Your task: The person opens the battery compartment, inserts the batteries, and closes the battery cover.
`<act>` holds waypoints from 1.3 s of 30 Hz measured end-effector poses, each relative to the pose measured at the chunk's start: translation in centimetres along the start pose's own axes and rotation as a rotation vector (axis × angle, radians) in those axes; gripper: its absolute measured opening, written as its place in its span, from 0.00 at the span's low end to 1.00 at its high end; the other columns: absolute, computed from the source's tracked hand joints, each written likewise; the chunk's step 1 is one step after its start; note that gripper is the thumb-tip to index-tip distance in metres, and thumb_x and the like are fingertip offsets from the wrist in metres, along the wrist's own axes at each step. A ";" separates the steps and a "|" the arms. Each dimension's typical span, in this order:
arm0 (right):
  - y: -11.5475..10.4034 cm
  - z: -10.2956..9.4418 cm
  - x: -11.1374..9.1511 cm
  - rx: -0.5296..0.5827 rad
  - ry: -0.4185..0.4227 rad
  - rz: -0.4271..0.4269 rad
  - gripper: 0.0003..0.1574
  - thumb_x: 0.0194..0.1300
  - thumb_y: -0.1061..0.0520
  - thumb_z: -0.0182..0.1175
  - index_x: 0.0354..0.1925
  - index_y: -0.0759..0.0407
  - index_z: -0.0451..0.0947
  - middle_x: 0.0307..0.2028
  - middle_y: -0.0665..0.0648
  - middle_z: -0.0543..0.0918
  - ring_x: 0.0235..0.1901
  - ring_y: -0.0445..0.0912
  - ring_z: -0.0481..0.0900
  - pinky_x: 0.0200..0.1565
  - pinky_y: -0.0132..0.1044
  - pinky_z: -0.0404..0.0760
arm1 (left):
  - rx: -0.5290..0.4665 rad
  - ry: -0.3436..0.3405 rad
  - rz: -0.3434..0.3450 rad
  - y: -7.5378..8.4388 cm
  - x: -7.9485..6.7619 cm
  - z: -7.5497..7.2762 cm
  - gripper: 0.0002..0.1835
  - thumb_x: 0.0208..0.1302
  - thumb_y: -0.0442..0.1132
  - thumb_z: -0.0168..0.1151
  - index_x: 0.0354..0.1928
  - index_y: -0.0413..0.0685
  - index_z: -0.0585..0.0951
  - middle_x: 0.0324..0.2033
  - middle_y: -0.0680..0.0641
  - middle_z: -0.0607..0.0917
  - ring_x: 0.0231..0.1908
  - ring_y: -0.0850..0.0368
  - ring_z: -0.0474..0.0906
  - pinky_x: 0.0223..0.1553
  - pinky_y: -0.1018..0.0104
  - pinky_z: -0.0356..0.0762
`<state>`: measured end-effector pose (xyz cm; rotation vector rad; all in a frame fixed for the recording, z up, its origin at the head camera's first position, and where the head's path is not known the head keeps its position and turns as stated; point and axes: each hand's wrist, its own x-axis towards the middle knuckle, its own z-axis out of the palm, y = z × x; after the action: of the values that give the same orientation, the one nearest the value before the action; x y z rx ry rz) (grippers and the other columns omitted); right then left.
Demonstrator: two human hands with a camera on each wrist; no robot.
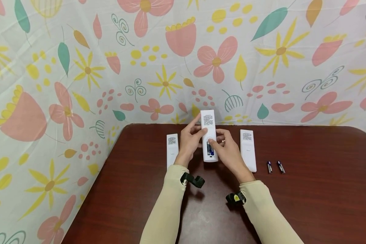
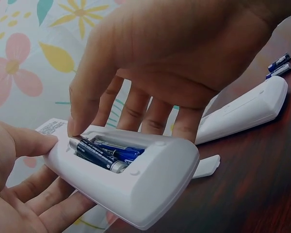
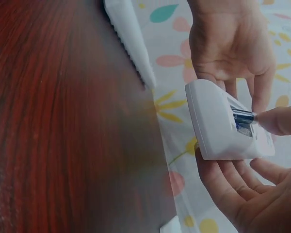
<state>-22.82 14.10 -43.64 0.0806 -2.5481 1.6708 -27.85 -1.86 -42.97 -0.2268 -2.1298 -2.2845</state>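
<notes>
A white remote control [image 1: 208,130], back side up, is held above the table between both hands. My left hand [image 1: 187,142] grips its left side, thumb lying on the back. My right hand [image 1: 230,152] has its fingers curled at the other side and underneath. Its thumb touches the raised end of a dark blue battery [image 2: 97,154], which lies tilted in the uncovered battery compartment. Beside it a second battery [image 2: 128,153] lies lower in the compartment, partly hidden.
One white remote [image 1: 172,149] lies on the left, partly behind the left arm; another remote [image 1: 248,150] lies on the right. Two loose batteries [image 1: 269,167] are farther right. A small white piece [image 2: 207,166] rests on the brown table [image 1: 317,189]. Flowered cloth [image 1: 180,74] hangs behind.
</notes>
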 end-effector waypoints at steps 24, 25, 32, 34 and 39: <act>-0.3 -0.2 0.2 0.033 -0.028 0.071 0.40 0.78 0.51 0.62 0.76 0.64 0.56 0.53 0.68 0.75 0.45 0.57 0.79 0.39 0.41 0.80 | 0.018 0.005 -0.002 -0.3 -0.2 0.6 0.32 0.74 0.35 0.69 0.73 0.78 0.78 0.47 0.49 0.87 0.36 0.51 0.87 0.31 0.51 0.88; -0.4 -0.2 0.1 0.035 -0.029 0.073 0.40 0.78 0.51 0.62 0.76 0.64 0.56 0.53 0.68 0.75 0.45 0.57 0.79 0.39 0.41 0.80 | 0.019 0.004 -0.002 -0.3 -0.2 0.6 0.32 0.74 0.35 0.69 0.73 0.78 0.78 0.47 0.49 0.87 0.36 0.51 0.87 0.32 0.49 0.88; -0.5 -0.2 0.2 0.048 -0.036 0.080 0.40 0.77 0.53 0.62 0.75 0.65 0.55 0.51 0.68 0.75 0.42 0.54 0.79 0.37 0.40 0.80 | 0.028 0.005 -0.007 -0.5 -0.1 0.7 0.33 0.74 0.35 0.70 0.73 0.77 0.78 0.47 0.50 0.87 0.36 0.51 0.87 0.29 0.56 0.88; -0.6 -0.2 0.2 0.054 -0.039 0.087 0.40 0.77 0.54 0.62 0.75 0.65 0.55 0.51 0.68 0.75 0.41 0.53 0.78 0.37 0.40 0.79 | 0.025 0.006 -0.010 -0.5 -0.1 0.7 0.33 0.74 0.35 0.70 0.73 0.77 0.78 0.47 0.50 0.87 0.36 0.51 0.87 0.29 0.56 0.88; -0.6 -0.3 0.3 0.074 -0.049 0.112 0.41 0.77 0.56 0.61 0.76 0.66 0.53 0.50 0.68 0.73 0.40 0.53 0.78 0.37 0.38 0.79 | 0.033 -0.002 -0.017 -0.4 -0.2 0.9 0.33 0.73 0.35 0.70 0.72 0.79 0.79 0.47 0.50 0.87 0.37 0.51 0.86 0.28 0.57 0.88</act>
<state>-23.02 14.08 -42.93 -0.0158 -2.5702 1.8254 -27.63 -1.00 -43.32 -0.2121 -2.1766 -2.2576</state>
